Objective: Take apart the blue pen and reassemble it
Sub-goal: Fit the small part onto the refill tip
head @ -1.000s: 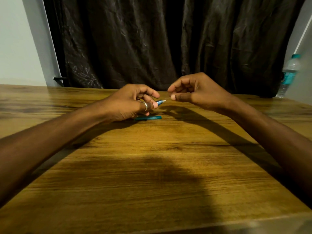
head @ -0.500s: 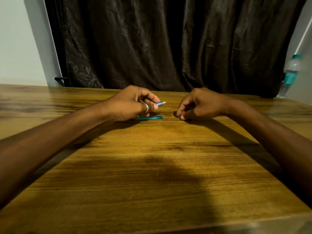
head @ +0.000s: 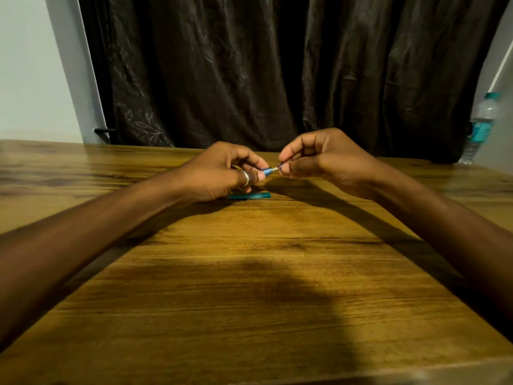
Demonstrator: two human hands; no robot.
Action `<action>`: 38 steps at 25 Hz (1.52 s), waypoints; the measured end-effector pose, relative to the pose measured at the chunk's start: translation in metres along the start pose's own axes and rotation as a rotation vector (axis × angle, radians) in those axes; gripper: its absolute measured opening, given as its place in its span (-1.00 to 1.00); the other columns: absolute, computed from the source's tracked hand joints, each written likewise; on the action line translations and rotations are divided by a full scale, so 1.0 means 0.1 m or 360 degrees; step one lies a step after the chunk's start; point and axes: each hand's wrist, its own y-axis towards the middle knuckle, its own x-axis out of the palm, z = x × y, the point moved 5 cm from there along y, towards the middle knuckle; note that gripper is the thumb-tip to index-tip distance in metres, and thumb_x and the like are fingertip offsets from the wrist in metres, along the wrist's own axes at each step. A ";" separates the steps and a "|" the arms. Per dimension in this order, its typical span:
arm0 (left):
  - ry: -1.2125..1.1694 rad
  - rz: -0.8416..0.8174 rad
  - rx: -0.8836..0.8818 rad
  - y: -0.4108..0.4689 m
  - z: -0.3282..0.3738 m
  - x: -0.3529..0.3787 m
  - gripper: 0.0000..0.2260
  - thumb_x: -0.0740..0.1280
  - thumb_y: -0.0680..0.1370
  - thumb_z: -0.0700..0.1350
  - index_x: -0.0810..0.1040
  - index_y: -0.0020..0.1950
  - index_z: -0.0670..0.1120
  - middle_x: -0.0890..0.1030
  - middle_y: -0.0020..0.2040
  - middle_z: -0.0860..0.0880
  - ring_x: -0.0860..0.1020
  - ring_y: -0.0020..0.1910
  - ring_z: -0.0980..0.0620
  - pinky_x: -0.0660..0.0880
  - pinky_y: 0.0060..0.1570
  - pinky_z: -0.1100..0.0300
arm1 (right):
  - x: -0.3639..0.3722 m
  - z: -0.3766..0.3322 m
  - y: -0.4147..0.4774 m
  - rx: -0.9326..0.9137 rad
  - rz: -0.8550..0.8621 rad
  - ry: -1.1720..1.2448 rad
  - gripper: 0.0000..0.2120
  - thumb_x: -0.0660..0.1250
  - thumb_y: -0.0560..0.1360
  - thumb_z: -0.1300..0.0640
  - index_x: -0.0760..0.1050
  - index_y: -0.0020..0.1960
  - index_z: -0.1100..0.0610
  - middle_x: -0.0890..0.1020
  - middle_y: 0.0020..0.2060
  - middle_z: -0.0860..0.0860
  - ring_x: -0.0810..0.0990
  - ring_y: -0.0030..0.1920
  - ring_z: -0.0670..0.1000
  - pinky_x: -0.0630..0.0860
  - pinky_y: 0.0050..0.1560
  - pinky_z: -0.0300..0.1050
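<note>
1. Dark curtains are hanging across the top of the frame behind a wooden counter, with a water bottle standing at the far right edge.

2. Just above centre, the left hand, wearing a ring, is pinching the blue pen so that its pale tip is pointing right; most of the barrel is hidden inside the fist.

3. Facing it, the right hand is closing thumb and forefinger on a very small piece at that tip; what the piece is cannot be made out.

4. Both hands are hovering just over the counter, nearly touching each other, probably to keep the small parts lined up and steady.

5. A teal piece, seemingly the pen's cap or another section, is lying flat on the counter directly under the left hand, kept near for refitting.

6. By my reading, the pen is partly disassembled, and the person is either pulling out or seating a part at the tip.
</note>
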 end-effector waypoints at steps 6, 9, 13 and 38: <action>-0.0016 0.0000 0.0019 -0.01 0.01 0.00 -0.79 0.39 0.55 -0.30 0.61 0.19 -0.23 0.61 -0.12 -0.06 0.59 -0.38 0.36 0.41 -0.49 0.51 | 0.02 -0.03 0.00 -0.0055 0.0035 -0.0095 -0.83 0.48 0.42 0.40 0.66 -0.08 0.18 0.74 -0.25 0.07 0.73 -0.16 -0.01 0.65 0.00 -0.12; -0.0023 -0.0001 0.0022 -0.01 0.02 0.02 -0.80 0.40 0.55 -0.30 0.61 0.17 -0.19 0.61 -0.11 -0.05 0.59 -0.37 0.36 0.41 -0.48 0.51 | 0.02 -0.03 0.01 -0.0066 0.0033 -0.0099 -0.84 0.48 0.43 0.40 0.66 -0.07 0.17 0.74 -0.27 0.05 0.73 -0.18 -0.04 0.65 -0.05 -0.16; -0.0020 -0.0001 0.0030 -0.02 0.03 0.03 -0.80 0.39 0.55 -0.31 0.61 0.17 -0.21 0.61 -0.12 -0.06 0.59 -0.38 0.36 0.41 -0.48 0.52 | 0.02 -0.02 0.01 -0.0050 0.0008 -0.0085 -0.84 0.47 0.44 0.40 0.65 -0.05 0.19 0.74 -0.28 0.04 0.74 -0.19 -0.04 0.62 -0.13 -0.23; -0.0220 0.0086 0.0114 0.01 0.04 -0.02 -0.71 0.44 0.52 -0.31 0.51 0.21 -0.17 0.64 -0.11 -0.03 0.61 -0.15 0.00 0.62 -0.19 0.25 | 0.11 -0.09 -0.02 -0.0057 0.0050 0.0140 -0.86 0.46 0.48 0.30 0.62 0.04 0.23 0.75 -0.25 0.07 0.73 -0.21 -0.04 0.63 -0.21 -0.22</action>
